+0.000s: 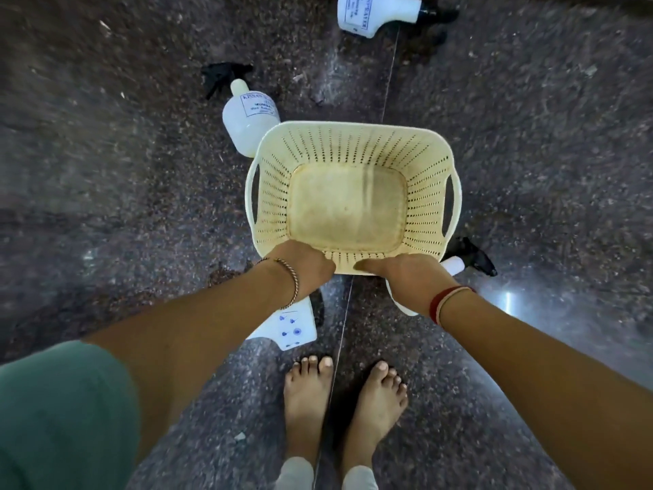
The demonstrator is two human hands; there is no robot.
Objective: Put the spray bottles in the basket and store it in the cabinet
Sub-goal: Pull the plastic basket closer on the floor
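head view: person stands barefoot on the dark speckled floor (123,171)
basket (348,199): cream, perforated, empty
left hand (305,267): fingers clenched on the basket's near rim
right hand (406,277): fingers grasping the same rim
spray bottles: four lie on the floor around the basket – far bottle (378,14), left bottle (249,118), near bottle (295,327), right bottle (456,265)
progress: likely just starting; nothing loaded, cabinet not in view
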